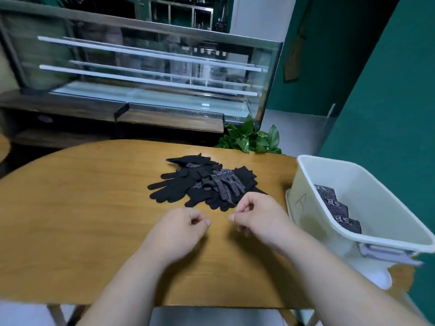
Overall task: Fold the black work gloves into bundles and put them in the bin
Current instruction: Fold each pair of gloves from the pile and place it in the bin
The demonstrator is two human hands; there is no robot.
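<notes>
A loose pile of black work gloves [204,182], some with white dotted palms, lies on the wooden table [82,208] just beyond my hands. My left hand [181,229] hovers over the table with its fingers curled and nothing in it. My right hand [256,215] is beside it, also curled and holding nothing, its knuckles close to the near edge of the pile. A white plastic bin [376,208] stands at the table's right end. Folded glove bundles [336,208] lie inside the bin in a row.
A green leafy plant [251,137] sits behind the table's far edge. A glass display case [141,74] stands further back. A green wall [388,102] rises to the right of the bin. White material lies under the bin's near corner.
</notes>
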